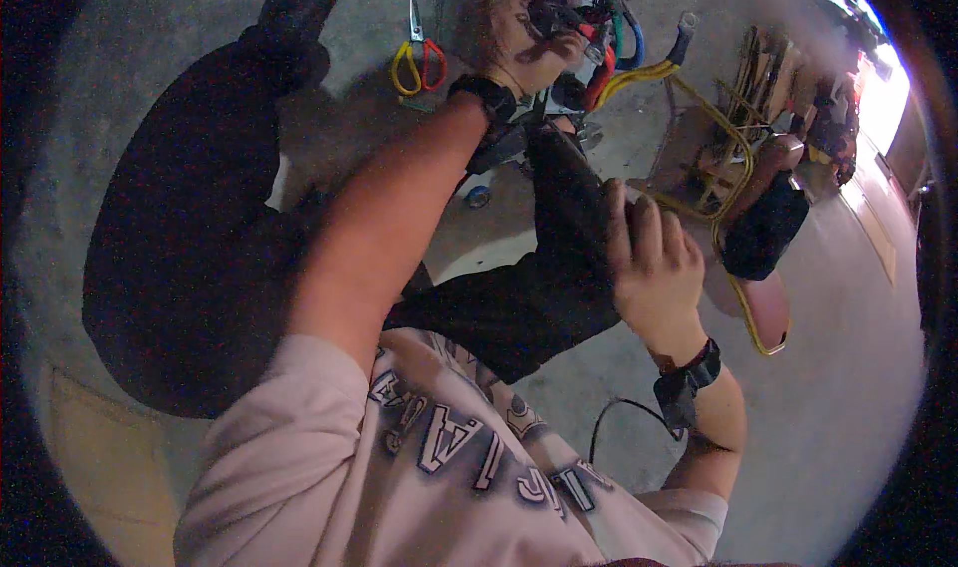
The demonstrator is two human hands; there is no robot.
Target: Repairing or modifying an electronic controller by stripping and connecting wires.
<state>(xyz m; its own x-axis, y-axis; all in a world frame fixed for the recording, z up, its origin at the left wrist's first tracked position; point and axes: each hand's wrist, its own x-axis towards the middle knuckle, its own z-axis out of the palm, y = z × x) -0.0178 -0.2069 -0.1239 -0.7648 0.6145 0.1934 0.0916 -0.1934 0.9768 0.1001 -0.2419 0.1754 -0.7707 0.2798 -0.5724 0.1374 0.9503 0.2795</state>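
My left hand [529,38] reaches to the top of the view, its fingers curled against a wired assembly [581,13] of dark and metallic parts. Red, blue, green and yellow cables [639,73] run from its right side, one ending in a metal lug [687,23]. Lower and to the right, my right hand [654,258] is closed, its fingers bent over something dark and long that points up toward the assembly. Against the dark trousers I cannot make out its kind. Scissors [417,58] with one yellow and one red handle lie left of my left hand.
A yellow metal frame [743,158] stands at the right, with a black item [766,230] over it. Cardboard pieces [763,78] lean behind. A small blue roll [477,197] lies on the grey floor between my arms. A dark rounded shape [190,238] fills the left side.
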